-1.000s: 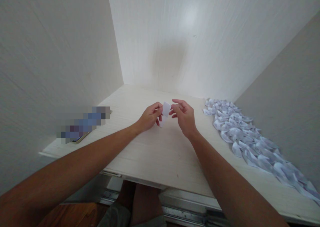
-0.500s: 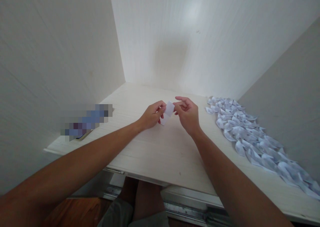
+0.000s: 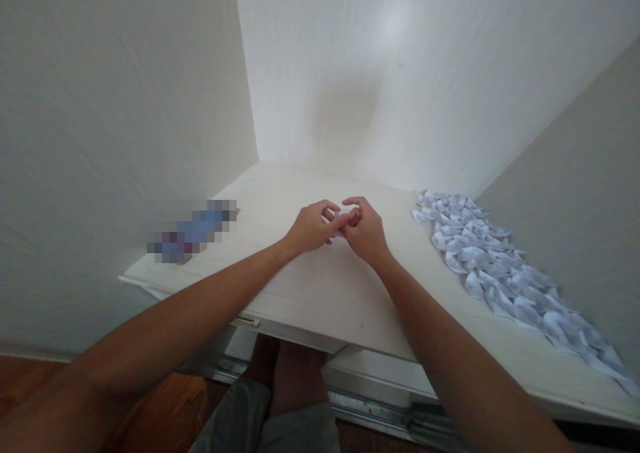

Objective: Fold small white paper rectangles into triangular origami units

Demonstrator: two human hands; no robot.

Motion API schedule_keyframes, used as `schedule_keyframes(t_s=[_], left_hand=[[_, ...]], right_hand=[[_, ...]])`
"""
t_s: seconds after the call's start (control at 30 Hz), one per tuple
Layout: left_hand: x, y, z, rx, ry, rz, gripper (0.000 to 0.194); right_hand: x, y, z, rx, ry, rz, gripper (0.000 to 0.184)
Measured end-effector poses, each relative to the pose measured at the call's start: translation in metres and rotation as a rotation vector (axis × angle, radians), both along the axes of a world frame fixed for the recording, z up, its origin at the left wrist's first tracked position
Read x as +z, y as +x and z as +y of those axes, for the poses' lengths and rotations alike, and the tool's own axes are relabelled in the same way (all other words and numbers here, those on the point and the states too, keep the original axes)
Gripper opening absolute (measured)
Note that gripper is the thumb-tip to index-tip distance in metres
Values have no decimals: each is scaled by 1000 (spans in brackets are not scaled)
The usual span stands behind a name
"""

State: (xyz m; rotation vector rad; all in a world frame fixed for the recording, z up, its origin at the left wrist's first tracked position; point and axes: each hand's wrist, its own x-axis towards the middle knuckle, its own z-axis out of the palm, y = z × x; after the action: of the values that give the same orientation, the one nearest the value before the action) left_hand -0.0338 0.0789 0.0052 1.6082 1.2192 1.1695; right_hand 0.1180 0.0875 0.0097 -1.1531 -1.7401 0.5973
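Observation:
My left hand (image 3: 313,226) and my right hand (image 3: 363,230) meet over the middle of a pale wooden desk (image 3: 320,293). Their fingertips are pinched together on a small white paper slip (image 3: 341,217), which is almost wholly hidden between the fingers. Both hands hover just above the desk top, fingers curled and closed.
A long heap of several folded white paper pieces (image 3: 500,266) runs along the desk's right side by the grey wall. A blurred flat object (image 3: 193,232) lies at the left near the wall. White walls enclose the desk. My knees show below the front edge.
The paper slip stood upright and plainly visible between the hands before; now the hands have closed together over it and it is mostly hidden. The view has shifted slightly.

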Motion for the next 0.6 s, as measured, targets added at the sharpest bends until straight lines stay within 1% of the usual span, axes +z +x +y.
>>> schedule_keyframes(t_s=[0.1, 0.17, 0.2, 0.27, 0.33, 0.4, 0.43, 0.53, 0.6], left_hand=[[3, -12, -25, -10, -81, 17, 36], [5, -24, -47, -40, -89, 82, 33], [6, -30, -59, -38, -106, 152, 33], [9, -39, -80, -22, -159, 303, 33], [13, -42, -96, -1, -140, 436, 29], [14, -40, -105, 38, -62, 600, 24], [15, -39, -107, 48, -35, 662, 24], [13, -36, -108, 63, -6, 789, 25], [9, -36, -108, 88, -6, 822, 23]], right_hand=[[1, -3, -19, 32, -159, 7, 19], [2, -3, -38, 110, -256, -18, 17], [1, -2, -48, 148, -295, -34, 16], [-1, 0, -67, 168, -316, -85, 13], [-4, 4, -81, 181, -297, -142, 12], [-8, 7, -90, 221, -228, -246, 12], [-10, 9, -91, 254, -166, -324, 12], [-14, 16, -88, 361, 96, -545, 11], [-15, 21, -82, 443, 229, -626, 19]])
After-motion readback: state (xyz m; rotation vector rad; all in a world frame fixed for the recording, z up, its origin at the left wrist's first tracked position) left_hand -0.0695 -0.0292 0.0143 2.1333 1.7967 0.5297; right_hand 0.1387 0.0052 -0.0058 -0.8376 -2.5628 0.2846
